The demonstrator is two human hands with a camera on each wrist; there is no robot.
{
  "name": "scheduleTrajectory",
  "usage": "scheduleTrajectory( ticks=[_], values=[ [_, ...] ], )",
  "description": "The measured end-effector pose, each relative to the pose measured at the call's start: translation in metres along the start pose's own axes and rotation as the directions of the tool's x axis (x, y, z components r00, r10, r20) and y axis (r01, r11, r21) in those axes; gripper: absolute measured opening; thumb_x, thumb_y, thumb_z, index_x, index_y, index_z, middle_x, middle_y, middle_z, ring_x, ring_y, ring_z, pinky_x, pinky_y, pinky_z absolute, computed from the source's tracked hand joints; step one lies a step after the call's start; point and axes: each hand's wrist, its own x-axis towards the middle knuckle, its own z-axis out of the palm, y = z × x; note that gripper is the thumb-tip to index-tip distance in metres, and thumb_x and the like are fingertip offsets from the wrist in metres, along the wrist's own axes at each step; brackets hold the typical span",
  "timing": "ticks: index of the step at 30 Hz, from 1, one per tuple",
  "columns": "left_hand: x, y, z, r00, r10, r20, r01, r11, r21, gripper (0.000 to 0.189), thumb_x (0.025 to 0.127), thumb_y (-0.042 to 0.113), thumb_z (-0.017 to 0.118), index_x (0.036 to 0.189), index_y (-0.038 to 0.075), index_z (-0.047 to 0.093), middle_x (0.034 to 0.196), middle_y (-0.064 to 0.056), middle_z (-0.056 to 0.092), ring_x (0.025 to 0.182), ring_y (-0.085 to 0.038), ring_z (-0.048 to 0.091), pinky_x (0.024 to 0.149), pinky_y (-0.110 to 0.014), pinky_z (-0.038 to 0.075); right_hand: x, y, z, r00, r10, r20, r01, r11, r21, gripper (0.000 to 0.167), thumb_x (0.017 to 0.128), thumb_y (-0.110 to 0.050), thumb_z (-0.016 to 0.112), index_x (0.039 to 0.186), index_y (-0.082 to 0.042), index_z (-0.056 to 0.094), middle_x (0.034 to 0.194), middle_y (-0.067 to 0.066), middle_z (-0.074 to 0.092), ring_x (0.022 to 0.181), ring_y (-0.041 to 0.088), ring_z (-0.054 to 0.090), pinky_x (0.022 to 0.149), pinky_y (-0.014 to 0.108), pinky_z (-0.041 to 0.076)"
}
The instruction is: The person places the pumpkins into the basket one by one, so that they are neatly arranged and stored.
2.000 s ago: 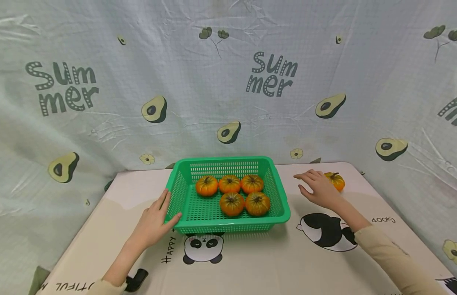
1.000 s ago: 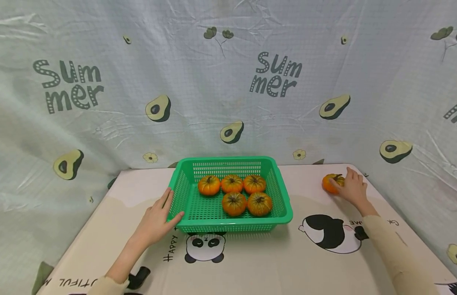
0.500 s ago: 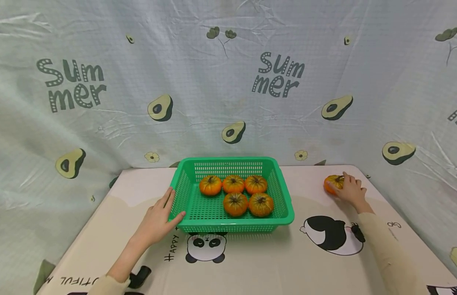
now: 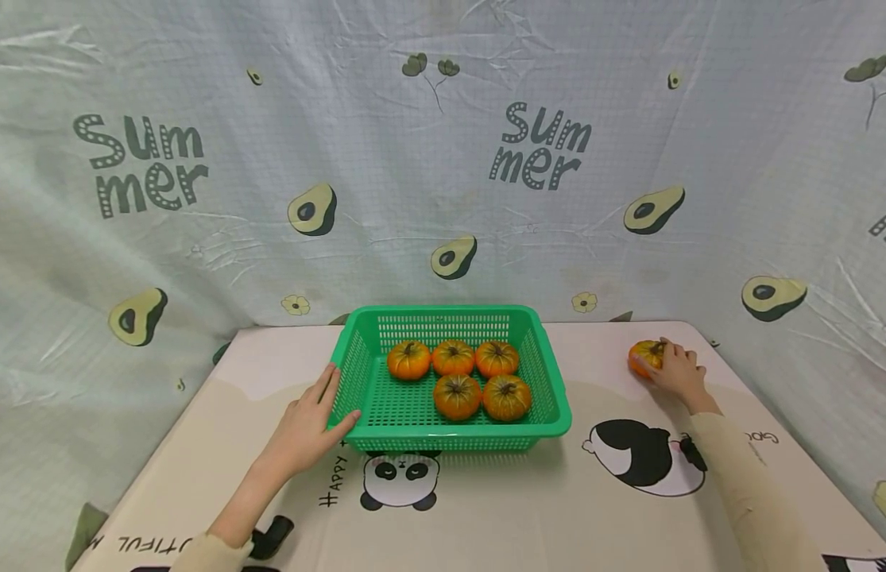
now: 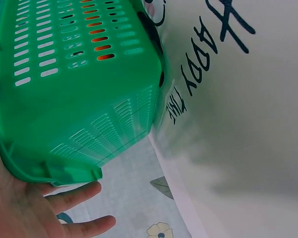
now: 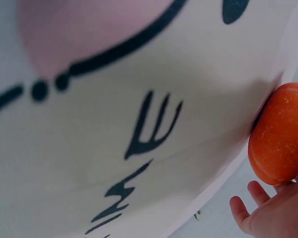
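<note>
A small orange pumpkin [image 4: 644,359] rests on the table near its far right corner. My right hand [image 4: 682,373] grips it from the right, thumb on the near side and fingers behind. In the right wrist view the pumpkin [image 6: 279,134] touches the table, and two loose fingers of the right hand [image 6: 275,213] show below it. My left hand [image 4: 299,429] rests with spread fingers on the left rim of a green plastic basket [image 4: 450,430]. In the left wrist view, fingers of the left hand [image 5: 35,213] extend straight past the basket's rim [image 5: 69,174].
Inside the basket sit several similar pumpkins [image 4: 457,397], in two rows toward the right; bare mesh floor [image 4: 392,405] shows at front left. The table [image 4: 514,516] has printed pandas and lettering. A patterned curtain [image 4: 385,159] hangs behind and at both sides.
My right hand has passed over to the right side of the lone pumpkin and closed around it. The left hand has stayed on the basket's rim. The head view has shifted slightly.
</note>
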Motion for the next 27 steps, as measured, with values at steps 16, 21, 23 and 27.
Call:
scheduleTrajectory(
  ticks=[16, 21, 23, 27],
  values=[
    [0.000, 0.001, 0.001, 1.000, 0.003, 0.001, -0.003, 1.000, 0.001, 0.074, 0.089, 0.045, 0.045, 0.138, -0.007, 0.025, 0.146, -0.022, 0.021, 0.122, -0.043, 0.038, 0.086, -0.057, 0.038, -0.004, 0.002, -0.004, 0.995, -0.086, -0.058, 0.085, 0.996, -0.018, 0.075, 0.088, -0.049, 0.046, 0.128, 0.012, 0.029, 0.118, 0.036, 0.033, 0.106, 0.050, 0.031, 0.080, 0.061, 0.028],
    [0.000, 0.000, 0.001, 1.000, -0.001, 0.005, 0.001, 1.000, -0.001, 0.074, 0.089, 0.045, 0.045, 0.138, -0.007, 0.024, 0.146, -0.023, 0.020, 0.122, -0.043, 0.038, 0.087, -0.057, 0.038, -0.006, 0.000, -0.006, 0.982, -0.161, -0.096, 0.163, 0.987, 0.012, 0.073, 0.088, -0.043, 0.049, 0.128, 0.014, 0.029, 0.118, 0.037, 0.033, 0.106, 0.050, 0.031, 0.080, 0.060, 0.027],
    [0.000, 0.000, 0.001, 1.000, -0.002, 0.005, 0.002, 1.000, 0.000, 0.074, 0.089, 0.045, 0.045, 0.138, -0.007, 0.024, 0.146, -0.023, 0.020, 0.122, -0.044, 0.038, 0.087, -0.057, 0.038, -0.007, -0.001, -0.007, 0.977, -0.187, -0.105, 0.189, 0.982, 0.018, 0.070, 0.087, -0.036, 0.052, 0.129, 0.014, 0.028, 0.119, 0.036, 0.033, 0.107, 0.050, 0.030, 0.080, 0.060, 0.026],
    [0.000, 0.000, 0.000, 1.000, 0.002, 0.003, -0.002, 1.000, 0.000, 0.074, 0.089, 0.044, 0.046, 0.138, -0.007, 0.024, 0.146, -0.023, 0.020, 0.122, -0.044, 0.038, 0.087, -0.057, 0.038, -0.011, -0.008, -0.010, 0.969, -0.225, -0.105, 0.227, 0.974, 0.006, 0.066, 0.085, -0.026, 0.057, 0.129, 0.013, 0.028, 0.120, 0.035, 0.034, 0.106, 0.048, 0.030, 0.083, 0.059, 0.023]
  ],
)
